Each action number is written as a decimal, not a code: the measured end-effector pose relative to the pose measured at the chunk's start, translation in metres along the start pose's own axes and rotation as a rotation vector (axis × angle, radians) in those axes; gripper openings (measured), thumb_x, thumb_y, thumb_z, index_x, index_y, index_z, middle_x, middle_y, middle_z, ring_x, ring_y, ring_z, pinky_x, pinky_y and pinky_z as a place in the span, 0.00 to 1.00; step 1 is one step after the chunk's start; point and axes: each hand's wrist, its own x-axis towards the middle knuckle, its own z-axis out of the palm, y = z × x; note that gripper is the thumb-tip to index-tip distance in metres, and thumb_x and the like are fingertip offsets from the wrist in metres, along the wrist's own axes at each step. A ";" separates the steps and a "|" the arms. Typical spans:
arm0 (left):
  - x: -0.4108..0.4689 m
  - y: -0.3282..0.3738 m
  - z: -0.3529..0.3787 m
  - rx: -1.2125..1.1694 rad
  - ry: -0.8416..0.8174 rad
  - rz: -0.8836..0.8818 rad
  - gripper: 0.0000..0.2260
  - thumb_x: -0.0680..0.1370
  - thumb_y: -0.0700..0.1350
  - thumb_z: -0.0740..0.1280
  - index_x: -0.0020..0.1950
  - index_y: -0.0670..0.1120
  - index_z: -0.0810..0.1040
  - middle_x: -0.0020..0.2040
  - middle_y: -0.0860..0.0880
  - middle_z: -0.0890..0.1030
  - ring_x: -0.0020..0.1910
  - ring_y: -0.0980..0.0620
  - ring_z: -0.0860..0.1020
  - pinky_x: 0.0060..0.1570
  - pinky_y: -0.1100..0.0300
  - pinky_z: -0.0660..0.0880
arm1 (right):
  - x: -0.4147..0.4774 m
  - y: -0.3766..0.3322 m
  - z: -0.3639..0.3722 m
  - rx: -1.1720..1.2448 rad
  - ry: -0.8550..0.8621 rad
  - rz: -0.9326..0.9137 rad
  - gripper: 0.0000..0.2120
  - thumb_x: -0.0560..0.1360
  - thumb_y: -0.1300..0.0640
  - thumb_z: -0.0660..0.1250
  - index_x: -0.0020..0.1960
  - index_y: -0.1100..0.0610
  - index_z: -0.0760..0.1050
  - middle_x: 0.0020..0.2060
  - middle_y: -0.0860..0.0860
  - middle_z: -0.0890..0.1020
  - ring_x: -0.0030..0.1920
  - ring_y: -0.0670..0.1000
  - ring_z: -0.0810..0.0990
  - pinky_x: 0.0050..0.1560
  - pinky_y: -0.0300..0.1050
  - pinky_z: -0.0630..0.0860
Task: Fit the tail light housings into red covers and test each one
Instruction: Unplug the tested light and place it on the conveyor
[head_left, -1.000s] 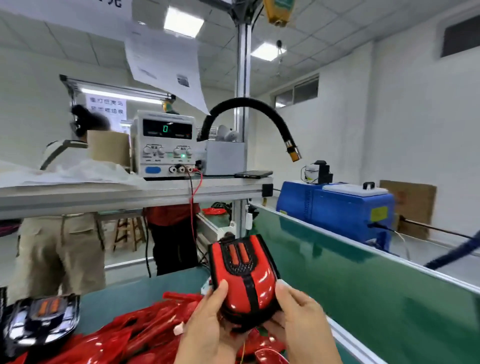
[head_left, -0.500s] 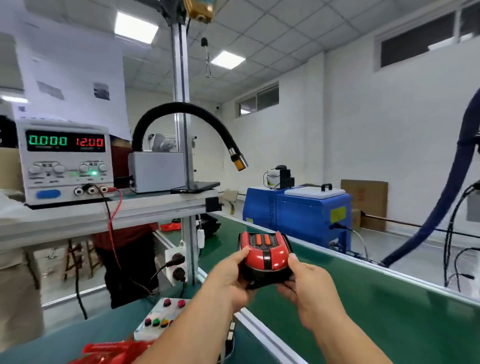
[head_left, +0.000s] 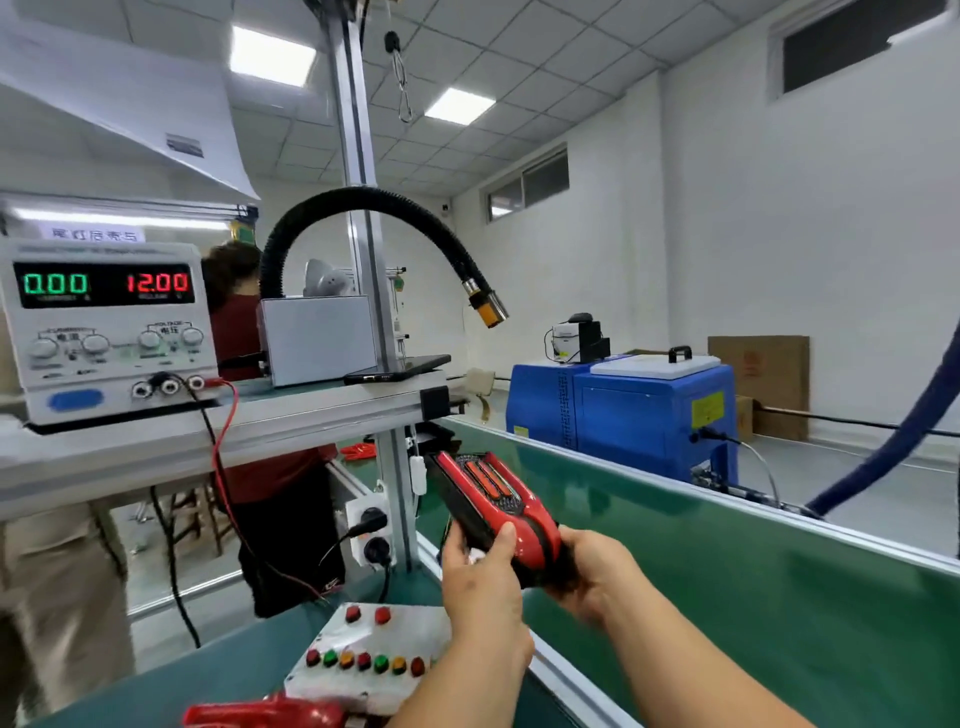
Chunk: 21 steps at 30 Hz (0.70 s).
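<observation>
A tail light (head_left: 501, 506), its black housing seated in a glossy red shell, is held in the air above the near edge of the green surface (head_left: 727, 613), tilted so that its orange-barred end points up and away. The worker's left hand (head_left: 480, 587) grips its left side, the thumb lying on the red shell and the fingers (head_left: 451, 543) curled round the edge. The right hand (head_left: 592, 574) clasps the near end from below and to the right, its fingers wrapped underneath and mostly hidden.

Just below the left fingers, a white control box (head_left: 363, 660) with rows of red, green and amber buttons sits on the surface. A loose red cover (head_left: 265, 713) lies nearer than the box, at the bottom of the frame. Left of the fingers, a socket block (head_left: 370, 530) with two black plugs is fixed to an aluminium post.

Up and to the left of the fingers, a shelf carries a bench power supply (head_left: 104, 332) showing 0.00 in green and 12.00 in red, with red and black leads (head_left: 224, 447) trailing down from it. A black flexible hose (head_left: 358, 205) arcs above the fingers and ends in a brass nozzle (head_left: 488, 306). Beyond the fingers to the right stands a blue machine (head_left: 623, 415).
</observation>
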 end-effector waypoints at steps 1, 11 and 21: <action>0.002 -0.002 0.002 -0.004 0.028 0.005 0.26 0.76 0.36 0.71 0.72 0.50 0.71 0.63 0.42 0.80 0.59 0.41 0.79 0.66 0.43 0.72 | 0.002 0.000 0.003 0.006 0.014 0.019 0.10 0.80 0.63 0.61 0.43 0.63 0.78 0.29 0.59 0.82 0.26 0.55 0.81 0.22 0.41 0.76; 0.050 0.020 0.007 0.002 -0.027 -0.099 0.15 0.83 0.42 0.61 0.71 0.46 0.72 0.56 0.42 0.81 0.49 0.43 0.81 0.48 0.48 0.79 | -0.002 -0.005 0.008 0.002 0.047 -0.272 0.06 0.78 0.64 0.65 0.49 0.60 0.81 0.41 0.56 0.85 0.39 0.51 0.83 0.31 0.42 0.79; 0.043 0.011 0.022 0.126 -0.257 -0.146 0.19 0.83 0.45 0.61 0.74 0.48 0.66 0.63 0.41 0.78 0.54 0.43 0.80 0.43 0.50 0.78 | -0.036 -0.006 -0.018 -0.026 0.159 -0.485 0.15 0.80 0.62 0.63 0.66 0.59 0.75 0.56 0.55 0.82 0.55 0.54 0.82 0.56 0.52 0.80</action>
